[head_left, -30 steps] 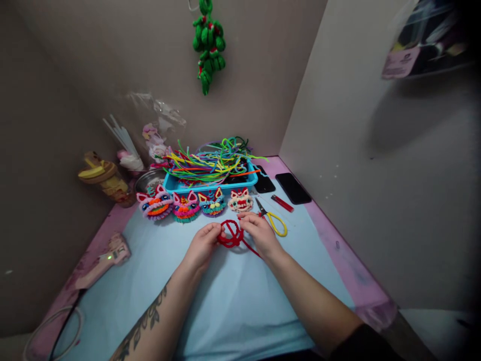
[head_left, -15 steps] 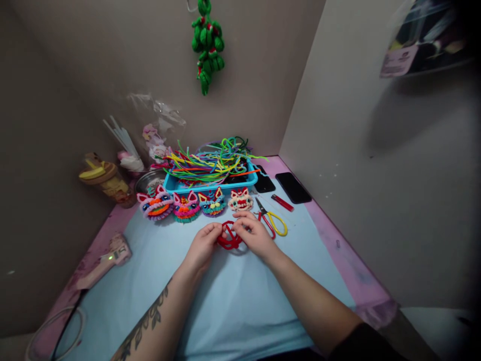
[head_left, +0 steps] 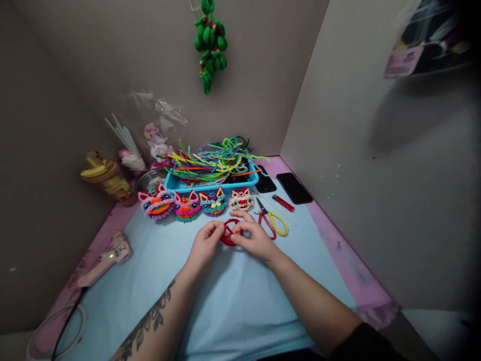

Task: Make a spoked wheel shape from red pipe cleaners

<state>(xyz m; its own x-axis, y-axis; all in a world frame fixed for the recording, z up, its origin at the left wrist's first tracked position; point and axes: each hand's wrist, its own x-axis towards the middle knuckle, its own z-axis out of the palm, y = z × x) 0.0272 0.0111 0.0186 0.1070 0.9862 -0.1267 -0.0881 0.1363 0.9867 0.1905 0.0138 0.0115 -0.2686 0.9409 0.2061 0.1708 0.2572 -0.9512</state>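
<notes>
Between my two hands is a small ring-shaped frame of red pipe cleaner (head_left: pixel 227 241), with a strand across its middle. My left hand (head_left: pixel 206 242) pinches its left side between thumb and fingers. At its right side my right hand (head_left: pixel 257 239) grips it with thumb and forefinger, the other fingers raised. Just beyond stands a cream lion-head figure (head_left: pixel 241 200) made of pipe cleaner, in a row with a blue one (head_left: pixel 213 202), a pink one (head_left: pixel 187 205) and a purple one (head_left: pixel 157 202). Scissors (head_left: pixel 277 224) with red and yellow handles lie beside my right hand.
Behind the figures, a blue tray (head_left: pixel 195 190) overflows with colourful pipe cleaners (head_left: pixel 210 168). A red lighter (head_left: pixel 283 203) and two phones, one a black phone (head_left: pixel 294 188), lie at the right. A pink glue gun (head_left: pixel 108 258) with a cable rests at the left, near a yellow cup (head_left: pixel 107 175).
The red pipe-cleaner ring has tilted and turned a little in my hands. My right thumb and fingers have shifted on it. The whole view has moved slightly.
</notes>
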